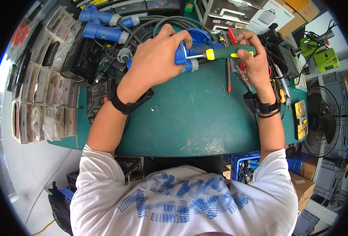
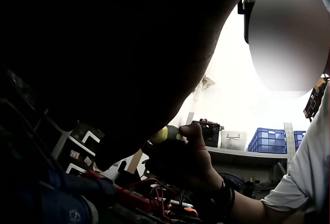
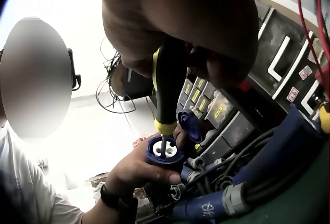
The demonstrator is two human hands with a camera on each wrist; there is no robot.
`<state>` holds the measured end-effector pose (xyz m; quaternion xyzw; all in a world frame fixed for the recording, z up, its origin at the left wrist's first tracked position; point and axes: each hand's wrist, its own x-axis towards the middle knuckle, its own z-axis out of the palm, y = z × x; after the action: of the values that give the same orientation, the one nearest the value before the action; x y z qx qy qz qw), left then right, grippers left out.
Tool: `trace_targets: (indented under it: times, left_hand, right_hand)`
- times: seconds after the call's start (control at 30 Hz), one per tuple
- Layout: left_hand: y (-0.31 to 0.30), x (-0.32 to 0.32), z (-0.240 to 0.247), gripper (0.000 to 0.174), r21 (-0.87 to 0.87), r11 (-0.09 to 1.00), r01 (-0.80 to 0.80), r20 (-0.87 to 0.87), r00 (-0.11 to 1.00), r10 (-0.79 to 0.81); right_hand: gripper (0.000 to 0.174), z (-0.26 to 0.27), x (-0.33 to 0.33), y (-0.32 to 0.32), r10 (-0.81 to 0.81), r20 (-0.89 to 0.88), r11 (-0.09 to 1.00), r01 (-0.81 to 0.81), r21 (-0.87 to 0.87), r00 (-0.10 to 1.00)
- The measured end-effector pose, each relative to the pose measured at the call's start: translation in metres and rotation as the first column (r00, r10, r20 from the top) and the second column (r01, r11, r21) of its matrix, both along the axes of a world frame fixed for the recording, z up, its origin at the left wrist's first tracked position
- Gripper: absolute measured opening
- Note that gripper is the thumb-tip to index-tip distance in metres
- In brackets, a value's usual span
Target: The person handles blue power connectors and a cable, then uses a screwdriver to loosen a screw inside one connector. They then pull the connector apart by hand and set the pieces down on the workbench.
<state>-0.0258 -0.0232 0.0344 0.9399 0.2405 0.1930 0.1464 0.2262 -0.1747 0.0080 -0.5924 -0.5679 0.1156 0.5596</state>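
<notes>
My left hand (image 1: 154, 57) grips a blue industrial socket connector (image 1: 180, 54), its fingers curled round the body. In the right wrist view, the connector's white round face (image 3: 171, 148) with its holes points up, and a blue flip lid (image 3: 191, 126) hangs beside it. My right hand (image 1: 255, 65) holds a screwdriver (image 1: 223, 53) by its green and yellow handle. The metal shaft (image 3: 164, 144) runs down into the white face. In the left wrist view, the left hand is mostly a dark shape, with the screwdriver handle (image 2: 167, 134) partly showing behind it.
More blue connectors (image 1: 103, 31) and coiled black cables (image 1: 170, 23) lie at the back of the green table (image 1: 174, 118). Drawer units (image 1: 44, 82) line the left. On the right are a red test probe (image 1: 229, 78), a yellow bit case (image 1: 301, 120) and a fan (image 1: 322, 120).
</notes>
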Motion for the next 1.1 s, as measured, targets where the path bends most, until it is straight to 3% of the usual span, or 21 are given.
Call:
trace_targets:
  times: [0.1, 0.23, 0.33, 0.37, 0.47, 0.5, 0.6, 0.63, 0.73, 0.9, 1.0, 1.1]
  left_hand:
    - [0.001, 0.001, 0.001, 0.046, -0.002, 1.0, 0.002, -0.002, 1.0, -0.002]
    - [0.001, -0.001, 0.0, 0.047, -0.008, 1.0, -0.002, -0.01, 1.0, 0.002]
    - [0.0, 0.0, 0.0, 0.047, -0.006, 1.0, 0.004, -0.009, 1.0, -0.004]
    - [0.0, 0.001, 0.0, 0.047, -0.006, 1.0, 0.007, -0.009, 1.0, -0.007]
    - [0.001, -0.001, 0.0, 0.047, -0.01, 1.0, 0.011, 0.041, 0.999, -0.011]
    - [0.001, -0.001, 0.0, 0.047, -0.011, 1.0, 0.01, 0.041, 0.999, -0.01]
    - [0.002, -0.002, 0.0, 0.047, -0.002, 1.0, 0.014, 0.055, 0.998, -0.013]
    - [0.002, -0.001, 0.001, 0.047, -0.002, 1.0, 0.013, 0.055, 0.998, -0.013]
    - [0.001, -0.001, 0.002, 0.047, -0.013, 1.0, -0.001, 0.026, 1.0, 0.002]
    - [0.001, 0.0, 0.001, 0.047, -0.011, 1.0, 0.005, 0.009, 1.0, -0.005]
    - [0.001, -0.001, 0.001, 0.047, -0.012, 1.0, 0.008, 0.035, 0.999, -0.007]
    - [0.001, -0.001, 0.001, 0.047, -0.012, 1.0, 0.005, 0.03, 1.0, -0.005]
  right_hand:
    - [0.048, -0.002, 0.007, -0.001, 0.13, 0.0, 0.989, -0.13, 0.067, 0.992]
    - [0.039, 0.011, 0.01, -0.007, 0.213, -0.081, 0.976, -0.215, -0.028, 0.974]
    - [0.044, 0.017, 0.0, -0.01, 0.004, -0.208, 0.954, -0.066, -0.293, 0.978]
    - [0.044, 0.019, -0.002, -0.01, 0.001, -0.208, 0.954, -0.064, -0.293, 0.978]
    - [0.044, 0.02, -0.008, -0.008, 0.006, -0.017, 0.997, -0.008, -0.08, 1.0]
    - [0.044, 0.016, -0.008, -0.005, 0.007, -0.017, 0.997, -0.008, -0.081, 1.0]
    - [0.04, -0.003, -0.003, 0.008, 0.121, 0.008, 0.973, -0.12, 0.197, 0.993]
    - [0.04, -0.002, 0.0, 0.005, 0.121, 0.009, 0.973, -0.121, 0.197, 0.993]
    - [0.041, 0.019, 0.007, -0.012, 0.145, -0.14, 0.983, -0.158, -0.089, 0.979]
    - [0.045, 0.026, -0.007, -0.01, 0.023, -0.137, 0.964, -0.059, -0.26, 0.99]
    - [0.044, 0.011, -0.011, -0.004, 0.013, 0.004, 0.998, -0.013, 0.063, 1.0]
    - [0.042, 0.005, -0.002, -0.003, 0.093, -0.043, 0.992, -0.089, 0.09, 0.995]
